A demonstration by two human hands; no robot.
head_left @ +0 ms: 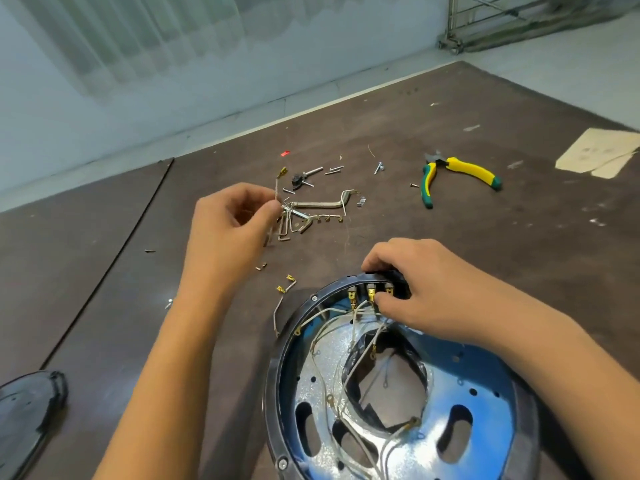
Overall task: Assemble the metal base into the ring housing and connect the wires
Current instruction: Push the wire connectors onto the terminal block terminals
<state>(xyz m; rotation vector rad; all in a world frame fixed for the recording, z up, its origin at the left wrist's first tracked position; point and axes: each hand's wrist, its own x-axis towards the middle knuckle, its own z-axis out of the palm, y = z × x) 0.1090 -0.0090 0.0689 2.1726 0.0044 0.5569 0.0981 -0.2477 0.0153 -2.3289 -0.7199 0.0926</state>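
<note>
Left grip (232,220) is closed in a pinch on a short wire (276,188), thumb and forefinger on its lower part, with the brass spade connector held up at the top end. Right grip (426,292) is clamped on the terminal block (377,277) at the far rim of the ring housing (277,368), fingers over the outside, thumb pressed in by the brass tabs.

Metal base (485,403) is seen seated inside the housing, low centre-right on the table (485,254). White wires (323,379) lie loose across it, several ring lugs unattached. Step judged: wiring, with base-fitting apparently done.

To be done well:
- The short wire should be re-pinched nearer the connector so it is not bent when pushed.
- The connector is to be lined up square with a free tab and slid on straight, the block braced by the right grip.
- Which tab is free cannot be told, as the thumb covers part.
- Loose wires are to be kept off the tabs.

Loose hardware (311,206) and pliers (460,171) lie beyond, the pliers usable if a connector proves tight.
</note>
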